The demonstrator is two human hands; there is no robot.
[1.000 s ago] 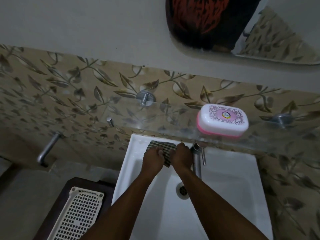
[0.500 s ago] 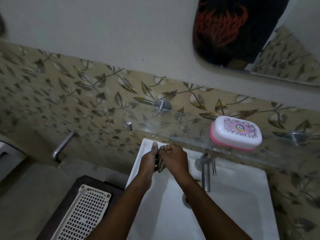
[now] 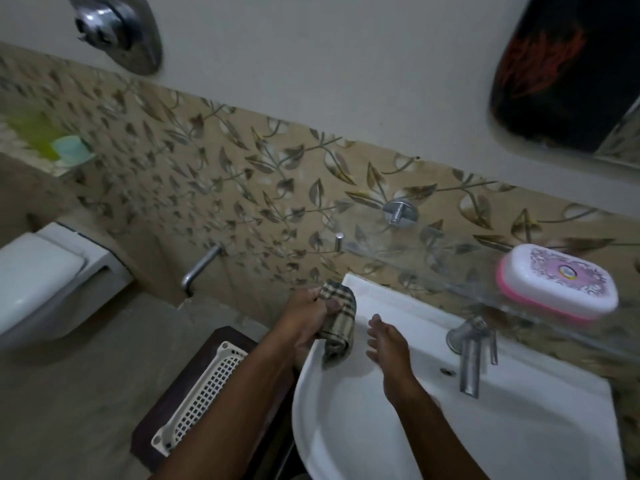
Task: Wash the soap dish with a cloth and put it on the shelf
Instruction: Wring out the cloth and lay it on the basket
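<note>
The soap dish (image 3: 557,283) is a white oval box with its lid shut, a pink band round the bottom half and a purple swirly print with a little round logo on top, and it's sitting flat on the clear glass shelf (image 3: 433,271) fixed to the leaf-pattern tiles, over toward the right end. The cloth (image 3: 338,323) is a dark checked rag, bunched up and drooping over the back left rim of the white sink
</note>
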